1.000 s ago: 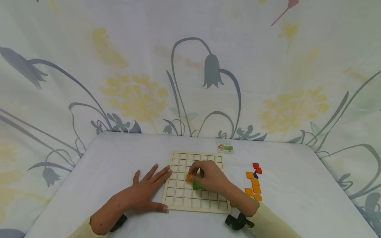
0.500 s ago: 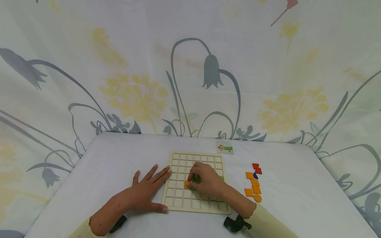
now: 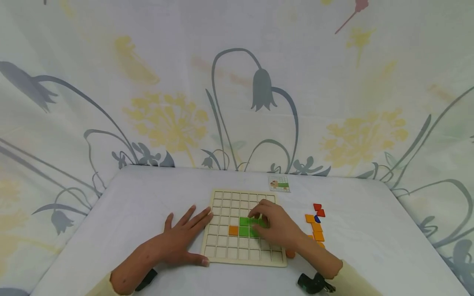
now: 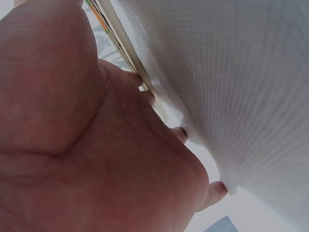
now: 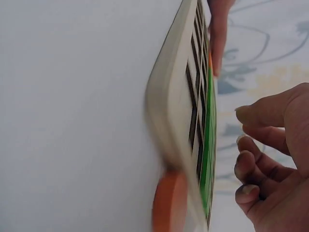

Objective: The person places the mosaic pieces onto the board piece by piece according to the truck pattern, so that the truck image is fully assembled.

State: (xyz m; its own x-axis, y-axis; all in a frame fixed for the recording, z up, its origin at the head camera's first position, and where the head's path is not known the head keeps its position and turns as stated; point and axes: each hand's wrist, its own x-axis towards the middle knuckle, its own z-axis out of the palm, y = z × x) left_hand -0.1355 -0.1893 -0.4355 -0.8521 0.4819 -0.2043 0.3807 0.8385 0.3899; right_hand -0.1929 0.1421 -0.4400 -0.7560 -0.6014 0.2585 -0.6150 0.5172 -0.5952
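Observation:
A pale wooden grid board (image 3: 244,262) lies on the white table. Several green square tiles (image 3: 244,231) sit in its cells, with one orange square tile (image 3: 233,230) just left of the lower green row. My left hand (image 3: 181,242) is spread flat on the table, its fingertips at the board's left edge. The left wrist view shows its palm side and the board edge (image 4: 126,46). Over the green tiles hovers my right hand (image 3: 279,224), partly covering them. In the right wrist view its bent fingers (image 5: 256,113) hold nothing and are apart from the tiles.
Right of the board lie orange tiles (image 3: 317,227), red tiles (image 3: 317,206) and a small blue piece (image 3: 317,219). A round orange piece (image 3: 290,253) rests against the board's right edge. A picture card (image 3: 279,184) lies behind the board. Patterned fabric (image 3: 237,102) rises behind the table.
My right hand set the orange tile into a cell beside the green ones, released it and moved off to the right. The left hand stayed in place.

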